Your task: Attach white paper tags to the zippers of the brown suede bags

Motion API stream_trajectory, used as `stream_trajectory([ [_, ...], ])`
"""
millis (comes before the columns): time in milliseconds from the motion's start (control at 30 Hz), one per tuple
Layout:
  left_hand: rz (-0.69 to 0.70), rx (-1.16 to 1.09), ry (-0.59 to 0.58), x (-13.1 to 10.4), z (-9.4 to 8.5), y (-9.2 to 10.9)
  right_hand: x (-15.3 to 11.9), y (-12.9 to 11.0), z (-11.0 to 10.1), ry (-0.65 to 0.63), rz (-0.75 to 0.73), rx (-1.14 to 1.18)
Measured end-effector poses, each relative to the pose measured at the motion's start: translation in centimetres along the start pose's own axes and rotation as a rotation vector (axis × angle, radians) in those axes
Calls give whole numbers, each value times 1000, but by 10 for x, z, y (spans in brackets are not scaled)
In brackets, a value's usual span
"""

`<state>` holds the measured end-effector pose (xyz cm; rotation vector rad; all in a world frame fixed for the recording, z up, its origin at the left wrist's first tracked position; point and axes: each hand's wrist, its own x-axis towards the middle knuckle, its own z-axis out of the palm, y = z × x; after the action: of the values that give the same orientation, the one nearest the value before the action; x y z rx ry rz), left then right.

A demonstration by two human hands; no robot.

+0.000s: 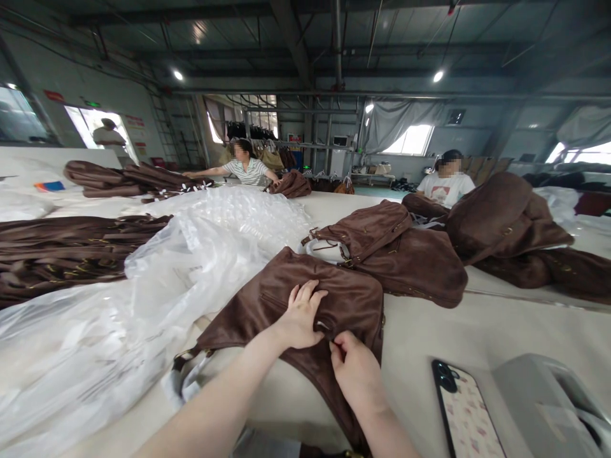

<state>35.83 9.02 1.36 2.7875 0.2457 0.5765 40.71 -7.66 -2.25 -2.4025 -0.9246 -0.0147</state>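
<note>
A dark brown leather-look handbag [248,308] lies flat on the pale table before me. My left hand [304,315] rests on its upper face with the fingers spread. Close by on the right, my right hand [356,366] has thumb and fingers pinched together at the bag, near a small opening or zip; what is between the fingertips is too small to make out. A strap end with a metal ring and grey wrapping [184,375] sticks out at the bag's left corner. Just beyond lie more brown bags [420,264].
Clear plastic bags [210,245] heap up at left, beside a stack of brown straps [62,254]. A phone [465,407] and a grey tape dispenser-like object [544,401] sit at right. Two people [245,168] [446,184] are across the table; brown bags [506,222] pile up at right.
</note>
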Motion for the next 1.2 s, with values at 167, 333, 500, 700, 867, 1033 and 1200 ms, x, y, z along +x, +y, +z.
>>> stream_trajectory([
  [167,-284,106,417,6,-13,-54,4,-11,-1,182,-274,16],
  [333,-360,228,461,9,13,-80,18,-29,6,125,-493,-332],
  [500,-360,235,458,8,15,-79,29,-41,6,40,-608,-737],
  [700,-364,180,452,9,14,-77,40,-46,-4,-151,-691,-805],
  [867,-363,140,445,9,17,-78,45,-44,-12,-231,-714,-855],
  [1033,-364,135,418,5,14,-77,40,-37,-23,-216,-766,-841],
  [1200,-352,109,407,2,15,-76,35,-12,-19,-157,-756,-754],
])
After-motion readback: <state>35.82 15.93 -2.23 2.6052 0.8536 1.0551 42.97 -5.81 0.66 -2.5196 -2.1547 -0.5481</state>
